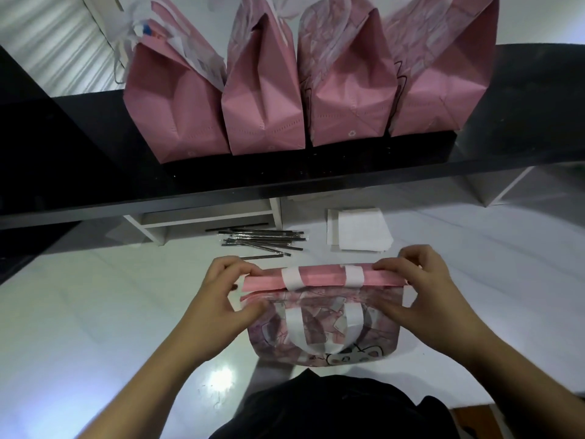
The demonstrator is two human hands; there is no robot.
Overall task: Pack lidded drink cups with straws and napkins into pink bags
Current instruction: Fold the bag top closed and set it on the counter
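Item: pink bag (323, 327), on white counter (95, 312), gripped at both ends of its top edge.

Top edge runs left to right, folded over toward the shelf; printed face and white handles face the wearer. Left hand (221, 296) and right hand (424, 289) each pinch the fold with curled fingers. Contents hidden. Beyond: wrapped straws (262, 242) lying left-right, napkins (361, 231), four bags (304, 90) on black shelf (506, 122), tops cut off.

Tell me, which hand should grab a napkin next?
Probably the right hand: the napkins lie just beyond it, while the left hand sits nearer the straws.
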